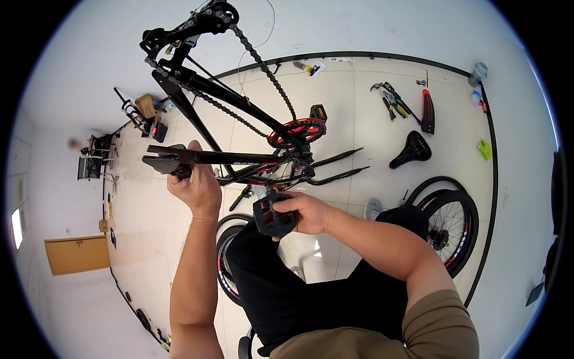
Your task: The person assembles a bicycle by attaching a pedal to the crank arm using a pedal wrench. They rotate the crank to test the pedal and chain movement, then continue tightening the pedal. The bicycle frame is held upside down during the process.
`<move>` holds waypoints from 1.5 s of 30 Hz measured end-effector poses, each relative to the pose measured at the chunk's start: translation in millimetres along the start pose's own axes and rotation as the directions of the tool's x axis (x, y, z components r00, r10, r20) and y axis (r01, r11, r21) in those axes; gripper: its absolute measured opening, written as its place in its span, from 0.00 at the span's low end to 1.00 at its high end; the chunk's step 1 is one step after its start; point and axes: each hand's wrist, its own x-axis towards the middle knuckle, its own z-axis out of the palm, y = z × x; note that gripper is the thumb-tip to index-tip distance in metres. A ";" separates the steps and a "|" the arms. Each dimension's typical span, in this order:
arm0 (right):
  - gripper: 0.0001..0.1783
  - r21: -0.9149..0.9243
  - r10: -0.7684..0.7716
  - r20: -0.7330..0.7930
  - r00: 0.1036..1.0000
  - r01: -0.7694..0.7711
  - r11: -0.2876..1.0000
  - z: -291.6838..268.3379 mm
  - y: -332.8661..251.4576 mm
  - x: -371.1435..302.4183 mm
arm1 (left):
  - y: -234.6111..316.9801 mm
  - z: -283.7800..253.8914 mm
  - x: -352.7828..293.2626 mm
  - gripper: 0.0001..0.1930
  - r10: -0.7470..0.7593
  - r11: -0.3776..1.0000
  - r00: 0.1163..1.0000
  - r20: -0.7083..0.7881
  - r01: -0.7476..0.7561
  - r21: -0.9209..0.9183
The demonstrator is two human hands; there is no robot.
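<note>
A black bicycle frame (236, 158) with red markings stands in front of me, tilted. My left hand (200, 186) is closed around the dark end of its near tube. The thumb and fingers of my right hand (306, 212) are closed on a black pedal (267, 216), which sits by the near side of the crank area. A bike chain (258, 57) hangs from the derailleur (216, 17) at the top and runs round a red chainring (306, 127). Beyond the chainring shows the second pedal (318, 112). How the near pedal joins the crank is partly hidden.
On the tiled floor to the right lie a saddle (411, 149), a red and black mudguard (427, 110) and several hand tools (391, 100). Wheels (451, 230) lie beside my right leg; another wheel (224, 263) is by my left leg. A cardboard box (145, 106) stands far left.
</note>
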 end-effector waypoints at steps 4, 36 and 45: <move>0.20 0.043 0.021 0.062 0.998 -0.024 0.999 -18.4 -0.3 5.4 | -10.7 2.9 0.9 0.05 0.047 0.999 0.997 -0.059 -0.047 0.005; 0.16 -0.233 0.029 -0.239 0.971 -0.087 0.968 -2.0 28.6 34.3 | -1.1 -3.6 -0.3 0.10 0.311 0.860 0.946 0.091 -0.321 0.396; 0.15 -0.158 0.014 -0.245 0.969 -0.054 0.986 0.2 29.9 35.3 | -1.1 -1.5 -0.9 0.10 0.213 0.932 0.976 0.036 -0.214 0.292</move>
